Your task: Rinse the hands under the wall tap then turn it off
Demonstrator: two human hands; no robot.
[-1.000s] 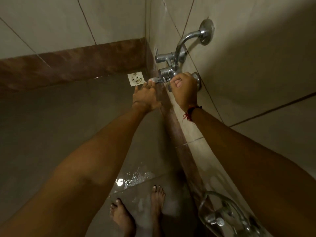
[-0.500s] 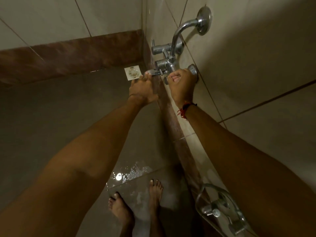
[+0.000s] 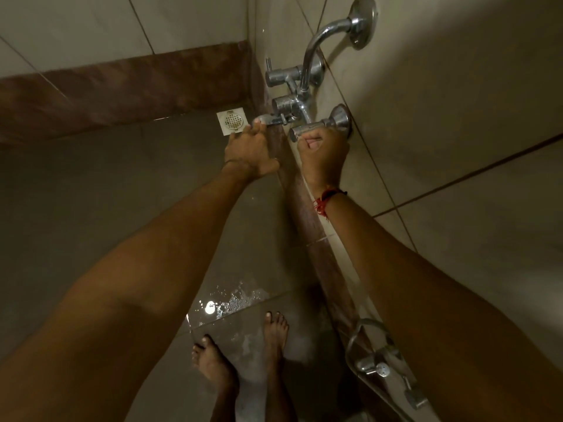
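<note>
A chrome wall tap [image 3: 288,105] is fixed to the tiled wall on the right, with a curved pipe rising to a round wall flange [image 3: 362,22]. Its spout [image 3: 268,119] points left. My left hand [image 3: 250,153] is held flat just under the spout, fingers apart and fingertips touching it. My right hand [image 3: 323,153] is curled in a fist just below the near tap handle [image 3: 307,129], touching its underside; a red thread is tied on that wrist. I cannot see a water stream.
A square floor drain [image 3: 231,120] lies in the corner behind the spout. A wet patch [image 3: 234,301] glints on the floor tiles by my bare feet [image 3: 243,354]. A second chrome faucet with a hose [image 3: 380,363] is on the wall at lower right.
My right hand has slipped down off the near tap handle, which now shows bare above the fist. The left hand has stayed under the spout. The view has shifted slightly.
</note>
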